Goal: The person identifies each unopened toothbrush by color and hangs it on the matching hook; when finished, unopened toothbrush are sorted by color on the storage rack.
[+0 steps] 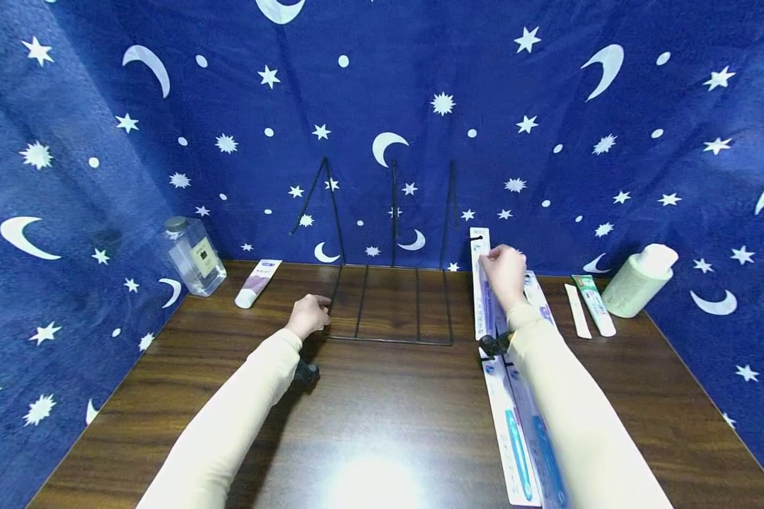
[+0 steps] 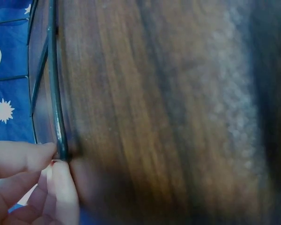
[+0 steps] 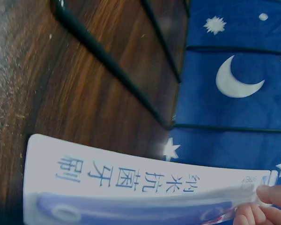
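A dark wire rack (image 1: 388,341) with upright prongs stands at the back middle of the wooden table. My left hand (image 1: 310,316) is at its front left corner, thumb and finger pinching the base wire (image 2: 56,98) in the left wrist view. To the rack's right, my right hand (image 1: 505,272) pinches the upper end of a packaged toothbrush (image 3: 131,187). The pack is a long white card with a clear cover over a purple handle. Another pack (image 1: 538,291) lies partly behind the right hand. Nearer, two packs with blue toothbrushes (image 1: 517,452) lie side by side, one partly under the right forearm.
At the left stand a clear bottle (image 1: 194,258) and a white-purple tube (image 1: 257,283). Further right lie a white strip (image 1: 577,311), a green-white toothpaste tube (image 1: 594,305) and a pale green cylinder (image 1: 639,283) with a white top. Blue star-and-moon cloth (image 1: 382,85) hangs behind.
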A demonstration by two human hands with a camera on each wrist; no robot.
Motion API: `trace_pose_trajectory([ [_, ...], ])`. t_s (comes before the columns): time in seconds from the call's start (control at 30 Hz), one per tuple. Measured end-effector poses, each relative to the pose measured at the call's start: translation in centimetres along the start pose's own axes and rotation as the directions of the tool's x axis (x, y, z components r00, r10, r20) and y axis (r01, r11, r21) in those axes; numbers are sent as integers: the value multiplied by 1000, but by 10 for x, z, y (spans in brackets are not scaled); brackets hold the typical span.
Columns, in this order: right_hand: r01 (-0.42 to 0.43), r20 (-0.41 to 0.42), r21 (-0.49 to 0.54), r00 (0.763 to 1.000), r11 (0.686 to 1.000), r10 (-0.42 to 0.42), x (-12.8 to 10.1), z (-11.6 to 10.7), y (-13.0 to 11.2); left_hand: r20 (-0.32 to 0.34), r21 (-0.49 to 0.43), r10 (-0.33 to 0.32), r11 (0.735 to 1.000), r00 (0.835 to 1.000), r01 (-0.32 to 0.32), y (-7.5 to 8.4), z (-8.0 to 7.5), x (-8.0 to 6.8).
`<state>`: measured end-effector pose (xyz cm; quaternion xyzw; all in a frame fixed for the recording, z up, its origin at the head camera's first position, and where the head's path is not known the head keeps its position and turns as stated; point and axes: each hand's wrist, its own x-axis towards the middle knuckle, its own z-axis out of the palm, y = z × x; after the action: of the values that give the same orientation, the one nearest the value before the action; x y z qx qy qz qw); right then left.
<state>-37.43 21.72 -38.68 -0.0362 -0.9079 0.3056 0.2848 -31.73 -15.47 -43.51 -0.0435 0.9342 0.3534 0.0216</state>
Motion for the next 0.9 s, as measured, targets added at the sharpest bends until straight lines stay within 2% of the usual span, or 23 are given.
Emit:
trace_pose_trajectory([
  [0.2,19,-79,65,997,998,-14,-5,-19,-16,-23,-4,30,1000,999,-30,-3,-1,-1],
  [0.4,62,-182,156,983,986,-33,-15,-44,-31,3,-33,27,999,1000,-27,-4,1,1],
  [0.57,117,-251,222,966,968,-59,-26,-66,-50,17,-48,28,998,999,-27,-5,-1,2],
  [0.73,185,-290,299,952,936,-96,-42,-87,-71,29,-29,45,999,999,-44,-6,-2,2],
  [0.9,248,-326,314,935,916,-142,-61,-103,-90,29,-23,64,998,998,-64,-6,-2,2],
])
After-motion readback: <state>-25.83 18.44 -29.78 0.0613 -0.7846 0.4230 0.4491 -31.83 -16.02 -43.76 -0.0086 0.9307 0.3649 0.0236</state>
